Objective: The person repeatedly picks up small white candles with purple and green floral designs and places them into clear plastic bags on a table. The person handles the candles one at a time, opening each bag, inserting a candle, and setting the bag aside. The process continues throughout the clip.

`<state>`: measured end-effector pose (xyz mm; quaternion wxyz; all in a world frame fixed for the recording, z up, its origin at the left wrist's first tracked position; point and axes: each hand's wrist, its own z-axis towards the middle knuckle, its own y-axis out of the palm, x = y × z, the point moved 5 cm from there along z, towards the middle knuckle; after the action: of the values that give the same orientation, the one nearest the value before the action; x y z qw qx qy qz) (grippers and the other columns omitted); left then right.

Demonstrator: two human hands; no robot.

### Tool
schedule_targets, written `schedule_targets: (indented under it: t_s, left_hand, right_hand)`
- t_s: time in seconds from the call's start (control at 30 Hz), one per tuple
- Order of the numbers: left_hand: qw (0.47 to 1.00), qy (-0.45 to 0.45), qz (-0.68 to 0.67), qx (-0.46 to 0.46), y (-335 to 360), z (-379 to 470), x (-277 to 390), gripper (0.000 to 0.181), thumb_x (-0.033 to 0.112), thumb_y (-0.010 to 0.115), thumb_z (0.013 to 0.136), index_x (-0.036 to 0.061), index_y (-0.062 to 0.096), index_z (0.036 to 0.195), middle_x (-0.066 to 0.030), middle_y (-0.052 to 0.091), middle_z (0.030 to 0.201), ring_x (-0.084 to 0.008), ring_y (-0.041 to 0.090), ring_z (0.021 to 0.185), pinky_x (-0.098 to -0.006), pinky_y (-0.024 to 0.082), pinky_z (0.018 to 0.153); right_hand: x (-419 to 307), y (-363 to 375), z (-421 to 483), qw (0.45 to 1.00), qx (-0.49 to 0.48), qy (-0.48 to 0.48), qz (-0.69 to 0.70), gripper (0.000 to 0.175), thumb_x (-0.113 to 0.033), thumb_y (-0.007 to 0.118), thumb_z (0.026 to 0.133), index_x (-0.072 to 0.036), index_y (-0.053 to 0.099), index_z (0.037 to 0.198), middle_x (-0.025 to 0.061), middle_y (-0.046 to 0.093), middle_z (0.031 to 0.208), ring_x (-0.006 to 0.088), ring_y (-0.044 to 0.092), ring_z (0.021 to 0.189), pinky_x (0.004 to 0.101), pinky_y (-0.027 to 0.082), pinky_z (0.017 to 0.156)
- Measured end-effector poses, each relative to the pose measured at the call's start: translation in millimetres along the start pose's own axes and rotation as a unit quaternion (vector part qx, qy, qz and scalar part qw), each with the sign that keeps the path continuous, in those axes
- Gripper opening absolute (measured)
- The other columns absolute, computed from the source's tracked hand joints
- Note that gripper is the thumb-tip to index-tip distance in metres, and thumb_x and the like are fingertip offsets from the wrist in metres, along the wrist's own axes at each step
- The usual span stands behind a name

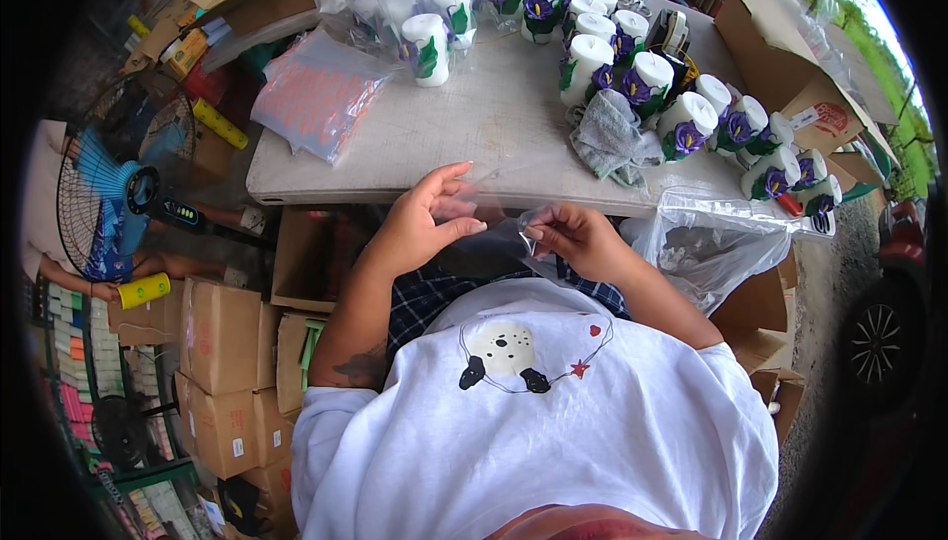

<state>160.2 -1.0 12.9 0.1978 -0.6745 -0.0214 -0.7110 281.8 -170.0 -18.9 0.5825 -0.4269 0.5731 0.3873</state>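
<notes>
Between my hands hangs a clear plastic bag [505,235], just off the front edge of the white table [444,136]. My right hand [581,241] pinches its edge between thumb and fingers. On the other side, my left hand [435,218] is spread, thumb apart from the fingers, with thin film over part of the fingers. Whether those fingers are inside the bag or behind it, I cannot tell. Farther back, a white pillar candle [431,55] with a purple flower and green leaves stands upright. A flat stack of clear bags with orange print [320,88] lies at the left.
Several decorated candles [592,62] stand at the right beside a crumpled grey cloth [615,136]. Bagged candles [400,10] occupy the back left. A plastic-lined box [711,233] borders the table's right front. Beyond the left side are a fan [118,184], cartons [222,340] and another person's hand [106,291].
</notes>
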Motion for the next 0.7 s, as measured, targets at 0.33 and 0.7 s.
schedule_targets:
  t_s: [0.33,0.7]
  left_hand:
    - [0.992,0.044,0.116,-0.004,-4,-7,15,0.011,0.008,0.061,0.091,-0.0006,0.067,0.091,-0.0056,0.067,0.083,-0.0113,0.062,0.077,-0.0245,0.050,0.072]
    - [0.985,0.111,0.116,-0.069,6,-3,-5,0.015,0.015,0.072,0.081,0.0054,0.067,0.091,-0.0083,0.065,0.092,-0.0196,0.062,0.087,-0.0306,0.049,0.076]
  right_hand:
    - [-64,-23,-24,0.950,0.119,-0.173,-0.231,0.049,-0.020,0.079,0.075,-0.002,0.052,0.112,0.0118,0.064,0.099,0.0233,0.063,0.093,0.0335,0.050,0.081]
    - [-74,7,-15,0.867,0.045,-0.318,-0.381,0.018,-0.008,0.076,0.072,-0.007,0.068,0.088,0.0053,0.063,0.082,0.0227,0.060,0.074,0.0336,0.046,0.067]
